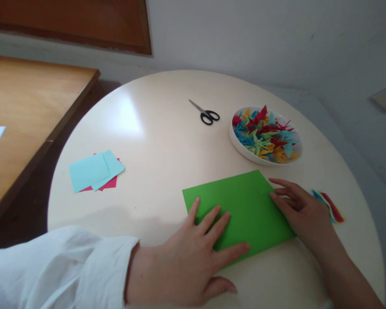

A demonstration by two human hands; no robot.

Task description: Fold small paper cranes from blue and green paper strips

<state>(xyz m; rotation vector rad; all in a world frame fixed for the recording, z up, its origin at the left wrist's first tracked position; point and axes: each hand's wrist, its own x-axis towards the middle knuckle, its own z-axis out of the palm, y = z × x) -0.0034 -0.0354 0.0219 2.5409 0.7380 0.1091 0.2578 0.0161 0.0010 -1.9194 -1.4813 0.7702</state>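
Resting on the green paper (249,210), at 5 o'clock on the table (161,163), the left hand (194,259) is spread wide. Whether its 3 o'clock edge is pinched by the right hand (305,210) can't be told; creases could be caused by lopsided tugging, tbh.

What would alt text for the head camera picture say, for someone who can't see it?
A left hand spreads over a green sheet on a round white table while the right hand touches the sheet's right edge. Beyond are black-handled scissors and a white dish of colorful folded paper; light blue sheets overlap red paper at left.
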